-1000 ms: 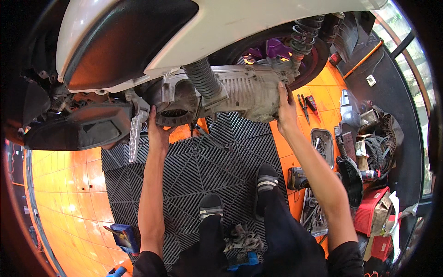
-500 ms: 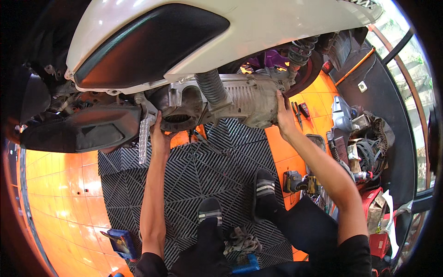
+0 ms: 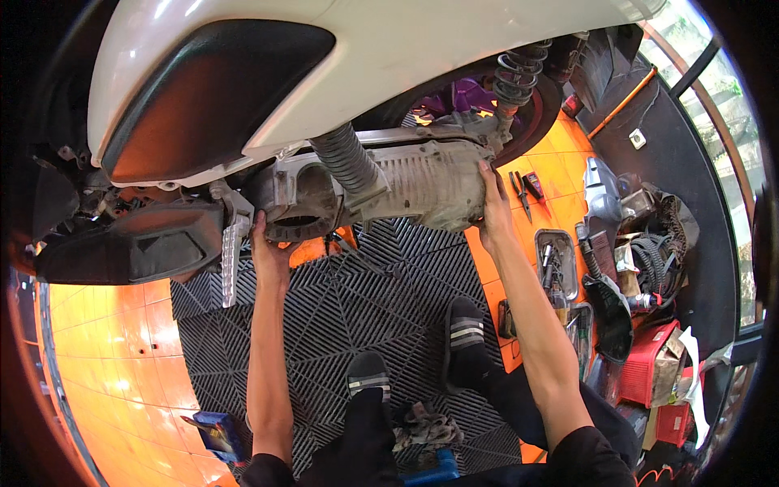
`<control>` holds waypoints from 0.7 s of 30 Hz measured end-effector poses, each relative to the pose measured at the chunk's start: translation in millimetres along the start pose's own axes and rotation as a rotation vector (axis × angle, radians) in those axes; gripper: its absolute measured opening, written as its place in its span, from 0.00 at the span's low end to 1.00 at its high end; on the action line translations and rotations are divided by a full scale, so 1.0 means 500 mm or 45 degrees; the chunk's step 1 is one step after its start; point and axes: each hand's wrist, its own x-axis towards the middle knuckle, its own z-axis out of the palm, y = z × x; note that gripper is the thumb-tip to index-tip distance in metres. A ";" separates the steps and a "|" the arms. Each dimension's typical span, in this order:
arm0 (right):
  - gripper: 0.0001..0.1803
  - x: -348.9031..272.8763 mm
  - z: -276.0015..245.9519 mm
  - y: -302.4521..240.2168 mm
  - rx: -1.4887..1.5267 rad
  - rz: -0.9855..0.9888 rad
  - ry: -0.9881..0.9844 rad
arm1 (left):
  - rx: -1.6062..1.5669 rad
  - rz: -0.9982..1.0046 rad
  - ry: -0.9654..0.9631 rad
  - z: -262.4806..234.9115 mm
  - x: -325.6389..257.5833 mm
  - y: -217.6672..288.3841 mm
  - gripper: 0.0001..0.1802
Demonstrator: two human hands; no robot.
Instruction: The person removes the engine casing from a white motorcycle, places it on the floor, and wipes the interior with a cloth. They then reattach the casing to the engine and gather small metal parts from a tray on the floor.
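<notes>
Below the scooter's white body panel (image 3: pixel 389 73), a long dirty grey metal engine side cover (image 3: pixel 426 183) spans between my hands. My left hand (image 3: pixel 270 256) grips its left end, close to the round opening there, with the thumb against the outer face. At the cover's right end my right hand (image 3: pixel 493 213) is wrapped round the edge; part of its fingers are behind the metal. A ribbed black hose (image 3: pixel 347 158) runs down to the cover's middle. Along the upper edge a gap shows between cover and engine. A metal footpeg (image 3: pixel 233 243) hangs just left of my left hand.
A coil shock absorber (image 3: pixel 519 77) and the rear wheel (image 3: pixel 540 122) are at upper right. Pliers (image 3: pixel 521 197), a metal tray of tools (image 3: pixel 556 264) and a red box (image 3: pixel 649 365) lie to the right. Black matting (image 3: pixel 324 325) covers the floor; a rag (image 3: pixel 426 426) lies near my feet.
The cover sits slightly lower and tilted outward, with a gap now along its top edge. Both hands have kept their hold. My view has shifted, and my right elbow has come inward.
</notes>
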 end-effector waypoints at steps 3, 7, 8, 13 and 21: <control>0.49 0.011 -0.004 0.007 0.045 -0.046 0.007 | -0.029 0.038 -0.106 -0.007 0.009 -0.004 0.39; 0.48 0.013 -0.006 0.012 0.097 -0.096 -0.039 | 0.045 0.024 -0.085 0.007 -0.003 0.006 0.39; 0.47 0.015 -0.005 0.013 0.102 -0.094 -0.030 | 0.046 0.016 -0.059 0.013 -0.004 0.008 0.39; 0.47 0.026 -0.004 0.021 0.068 -0.121 0.013 | 0.025 0.033 -0.070 0.014 -0.007 0.016 0.37; 0.49 0.022 -0.003 0.021 0.052 -0.154 -0.003 | -0.072 0.027 0.023 0.008 -0.001 0.003 0.32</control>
